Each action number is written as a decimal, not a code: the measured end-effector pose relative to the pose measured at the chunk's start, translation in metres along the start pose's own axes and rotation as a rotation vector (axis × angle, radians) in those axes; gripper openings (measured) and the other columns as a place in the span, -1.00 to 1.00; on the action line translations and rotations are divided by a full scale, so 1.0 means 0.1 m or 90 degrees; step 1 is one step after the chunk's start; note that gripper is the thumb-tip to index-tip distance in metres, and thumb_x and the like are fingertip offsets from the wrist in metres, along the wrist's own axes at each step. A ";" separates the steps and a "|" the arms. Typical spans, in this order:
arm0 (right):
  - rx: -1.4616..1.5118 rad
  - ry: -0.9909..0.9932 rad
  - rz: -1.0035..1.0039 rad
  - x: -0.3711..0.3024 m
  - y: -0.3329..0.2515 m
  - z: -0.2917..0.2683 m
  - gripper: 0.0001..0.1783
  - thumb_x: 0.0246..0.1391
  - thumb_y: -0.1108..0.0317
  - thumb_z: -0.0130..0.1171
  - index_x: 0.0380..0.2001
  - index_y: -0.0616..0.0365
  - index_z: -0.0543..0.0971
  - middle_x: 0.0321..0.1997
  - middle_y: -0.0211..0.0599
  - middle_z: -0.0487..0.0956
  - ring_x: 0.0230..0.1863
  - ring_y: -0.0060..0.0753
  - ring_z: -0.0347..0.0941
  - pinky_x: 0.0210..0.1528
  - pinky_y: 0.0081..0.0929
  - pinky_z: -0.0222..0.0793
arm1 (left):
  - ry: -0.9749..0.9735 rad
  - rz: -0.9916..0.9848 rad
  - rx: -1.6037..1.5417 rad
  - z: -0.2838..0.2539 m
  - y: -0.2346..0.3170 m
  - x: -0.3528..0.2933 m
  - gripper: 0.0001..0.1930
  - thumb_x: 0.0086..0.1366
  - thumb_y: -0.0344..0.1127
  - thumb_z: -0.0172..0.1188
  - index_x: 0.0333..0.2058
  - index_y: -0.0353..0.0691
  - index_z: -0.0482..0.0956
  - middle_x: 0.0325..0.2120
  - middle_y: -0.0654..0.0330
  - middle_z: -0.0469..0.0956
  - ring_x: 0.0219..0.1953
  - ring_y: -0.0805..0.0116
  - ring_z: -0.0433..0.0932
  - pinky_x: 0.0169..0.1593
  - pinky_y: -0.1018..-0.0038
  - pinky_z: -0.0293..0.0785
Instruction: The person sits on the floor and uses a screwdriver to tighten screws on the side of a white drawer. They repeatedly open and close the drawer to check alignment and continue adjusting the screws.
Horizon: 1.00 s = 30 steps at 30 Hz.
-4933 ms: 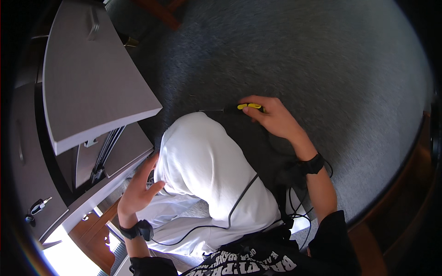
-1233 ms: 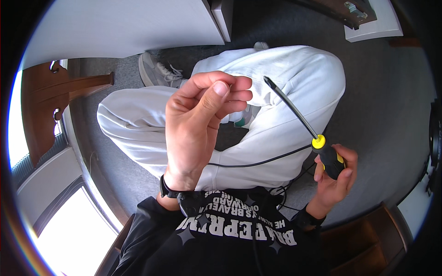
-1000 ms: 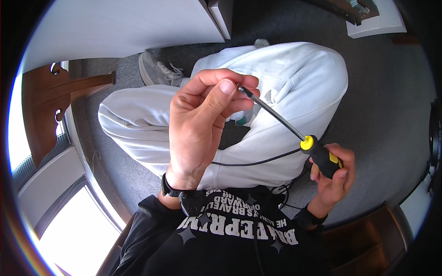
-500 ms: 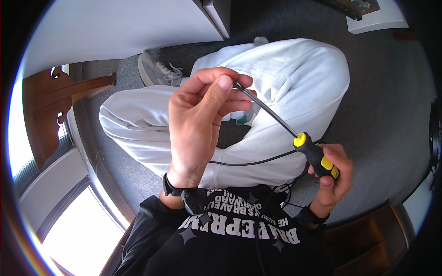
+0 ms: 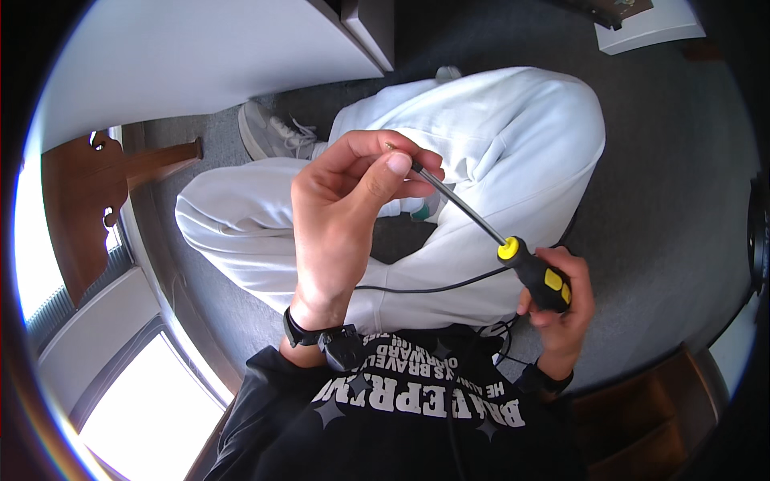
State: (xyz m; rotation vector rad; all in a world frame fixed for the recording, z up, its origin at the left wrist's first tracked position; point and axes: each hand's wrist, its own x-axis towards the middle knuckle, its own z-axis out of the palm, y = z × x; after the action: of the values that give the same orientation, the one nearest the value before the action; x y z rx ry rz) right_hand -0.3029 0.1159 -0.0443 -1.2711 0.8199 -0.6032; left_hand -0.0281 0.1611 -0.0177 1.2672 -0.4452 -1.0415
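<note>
Head view, left hand (image 5: 337, 200): pinching a screw (image 5: 391, 147), seemingly steadying it.
Right hand (image 5: 568, 309): gripping the screwdriver (image 5: 510, 249) by its handle, seemingly aiming it.

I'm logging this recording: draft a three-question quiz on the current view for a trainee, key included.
1. Which of the person's hands grips the screwdriver by its handle?
2. True or false: the left hand touches nothing.
3. Fill in the missing word: a thin black ____ runs across the white trousers.

Key:
1. The right hand.
2. False; its thumb and index finger pinch a small metal piece, probably a screw, at the screwdriver's tip.
3. Cable.
</note>
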 end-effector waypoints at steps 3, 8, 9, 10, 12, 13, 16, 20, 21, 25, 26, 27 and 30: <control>-0.160 0.019 0.003 0.03 -0.03 0.04 -0.35 -0.12 0.51 0.55 0.10 0.34 0.55 -0.13 -0.12 0.65 -0.26 -0.43 0.62 -0.17 -0.53 0.50 | -0.025 0.003 -0.007 0.07 0.03 0.08 -0.85 0.43 -0.50 0.21 -0.09 -0.45 0.63 -0.23 -0.03 0.72 -0.18 0.30 0.72 -0.07 0.47 0.68; -0.191 0.027 0.051 0.03 -0.09 0.11 -0.58 0.02 0.51 0.41 -0.02 0.30 0.58 -0.31 -0.18 0.71 -0.27 -0.43 0.70 -0.15 -0.50 0.56 | -0.089 0.020 0.095 0.34 0.11 0.26 -0.73 0.44 -0.40 0.21 0.03 -0.42 0.62 -0.32 -0.02 0.73 -0.26 0.27 0.73 -0.13 0.44 0.68; -0.174 0.014 0.049 0.02 -0.09 0.12 -0.58 0.04 0.51 0.39 -0.01 0.31 0.54 -0.32 -0.21 0.71 -0.28 -0.45 0.70 -0.15 -0.49 0.56 | -0.108 0.022 0.108 0.39 0.13 0.31 -0.69 0.43 -0.35 0.25 0.05 -0.42 0.62 -0.33 0.00 0.73 -0.26 0.25 0.74 -0.13 0.44 0.69; -0.136 0.010 0.055 0.00 -0.09 0.13 -0.57 0.05 0.51 0.38 0.00 0.32 0.51 -0.33 -0.22 0.71 -0.30 -0.46 0.69 -0.16 -0.49 0.56 | -0.130 0.029 0.100 0.44 0.15 0.36 -0.64 0.42 -0.30 0.27 0.07 -0.43 0.60 -0.33 0.00 0.73 -0.25 0.24 0.74 -0.14 0.43 0.69; -0.072 0.003 0.076 -0.03 -0.07 0.14 -0.55 0.09 0.49 0.34 0.03 0.35 0.46 -0.36 -0.26 0.69 -0.36 -0.53 0.64 -0.23 -0.53 0.52 | -0.171 0.047 0.078 0.53 0.19 0.44 -0.53 0.40 -0.20 0.32 0.12 -0.45 0.57 -0.34 0.01 0.74 -0.24 0.23 0.75 -0.15 0.42 0.70; -0.054 0.013 0.073 -0.05 -0.06 0.14 -0.55 0.09 0.49 0.34 0.03 0.35 0.45 -0.37 -0.27 0.68 -0.38 -0.54 0.62 -0.25 -0.55 0.51 | -0.188 0.055 0.061 0.57 0.20 0.50 -0.40 0.37 -0.09 0.34 0.18 -0.48 0.51 -0.31 0.00 0.74 -0.23 0.21 0.76 -0.16 0.40 0.72; 0.011 0.058 0.030 -0.06 -0.02 0.14 -0.57 0.10 0.51 0.29 0.03 0.38 0.43 -0.41 -0.31 0.65 -0.44 -0.60 0.55 -0.32 -0.60 0.44 | -0.147 0.269 0.294 0.65 0.27 0.64 -0.47 0.42 -0.10 0.30 0.17 -0.42 0.53 -0.26 0.00 0.73 -0.24 0.26 0.75 -0.17 0.46 0.69; 0.112 0.144 0.073 0.00 -0.02 0.11 -0.61 0.13 0.51 0.24 0.01 0.38 0.43 -0.45 -0.36 0.61 -0.49 -0.67 0.46 -0.38 -0.63 0.36 | -0.043 0.676 0.698 0.73 0.41 0.98 -0.45 0.16 -0.30 0.54 0.12 -0.21 0.59 0.02 0.09 0.62 -0.01 0.25 0.61 0.02 0.38 0.58; 0.113 0.154 0.087 0.02 -0.03 0.10 -0.62 0.13 0.50 0.24 0.00 0.38 0.44 -0.45 -0.36 0.61 -0.48 -0.67 0.46 -0.38 -0.63 0.35 | -0.014 0.774 0.789 0.75 0.43 1.09 -0.41 0.13 -0.30 0.56 0.13 -0.18 0.57 0.07 0.11 0.60 0.08 0.22 0.56 0.10 0.33 0.53; 0.109 0.198 0.100 0.16 -0.05 0.07 -0.65 0.12 0.43 0.25 -0.05 0.37 0.48 -0.47 -0.35 0.59 -0.47 -0.66 0.45 -0.38 -0.62 0.33 | 0.009 0.910 0.894 0.96 0.30 1.44 -0.16 0.02 -0.11 0.63 0.29 -0.01 0.46 0.16 0.20 0.52 0.34 0.09 0.29 0.36 0.08 0.15; 0.115 0.204 0.105 0.20 -0.06 0.07 -0.65 0.12 0.42 0.25 -0.06 0.36 0.48 -0.47 -0.35 0.59 -0.47 -0.66 0.45 -0.38 -0.62 0.34 | 0.027 0.895 0.935 0.99 0.26 1.49 -0.17 0.02 -0.09 0.63 0.29 0.02 0.47 0.14 0.21 0.52 0.31 0.09 0.31 0.33 0.08 0.16; 0.122 0.205 0.104 0.23 -0.07 0.06 -0.65 0.12 0.41 0.26 -0.07 0.36 0.49 -0.47 -0.35 0.59 -0.47 -0.65 0.46 -0.38 -0.62 0.34 | 0.049 0.880 0.976 1.02 0.23 1.53 -0.17 0.01 -0.07 0.63 0.28 0.05 0.48 0.11 0.22 0.53 0.28 0.09 0.33 0.30 0.07 0.16; 0.103 0.196 0.078 0.35 -0.10 0.04 -0.65 0.11 0.39 0.27 -0.08 0.35 0.50 -0.48 -0.34 0.58 -0.47 -0.65 0.45 -0.37 -0.63 0.34 | 0.133 0.796 1.055 1.05 0.14 1.57 -0.19 0.00 -0.03 0.63 0.26 0.11 0.51 0.01 0.26 0.54 0.18 0.14 0.38 0.22 0.11 0.17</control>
State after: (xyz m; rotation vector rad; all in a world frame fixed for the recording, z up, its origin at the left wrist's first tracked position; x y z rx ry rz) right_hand -0.2786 0.0890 -0.0409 -0.9864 1.0722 -0.7618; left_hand -0.0262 -0.0281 -0.0139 1.8771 -1.8077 0.8199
